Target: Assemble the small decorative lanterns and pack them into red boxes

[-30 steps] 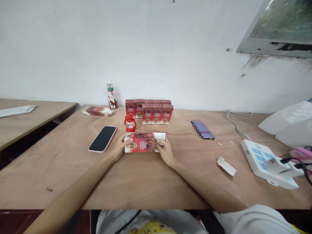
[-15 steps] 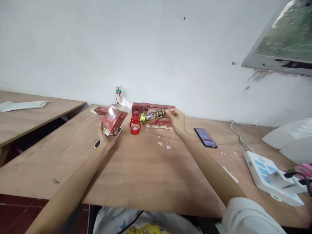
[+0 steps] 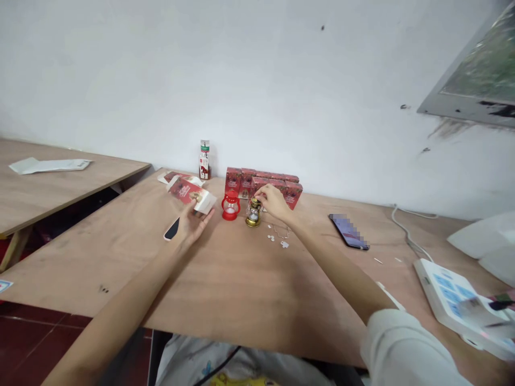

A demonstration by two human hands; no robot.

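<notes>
My left hand (image 3: pixel 192 224) holds a red printed cardboard box (image 3: pixel 185 190) by its near end, thumb on top, with a white flap showing. The box is tilted over the table's left part. My right hand (image 3: pixel 274 201) pinches the top of a small gold lantern (image 3: pixel 253 219), which is upright with its base at the tabletop. Just left of it stands a similar red lantern (image 3: pixel 230 208), touched by neither hand.
Several red boxes (image 3: pixel 233 181) stand in rows by the wall. A patterned carton (image 3: pixel 205 163) is left of them. Small white pieces (image 3: pixel 284 244) lie near the lanterns. A phone (image 3: pixel 349 231) and a white power strip (image 3: pixel 442 295) are at right.
My right hand has brought the gold lantern down from a sideways tilt to upright at the tabletop. The box in my left hand has turned. The view has shifted slightly.
</notes>
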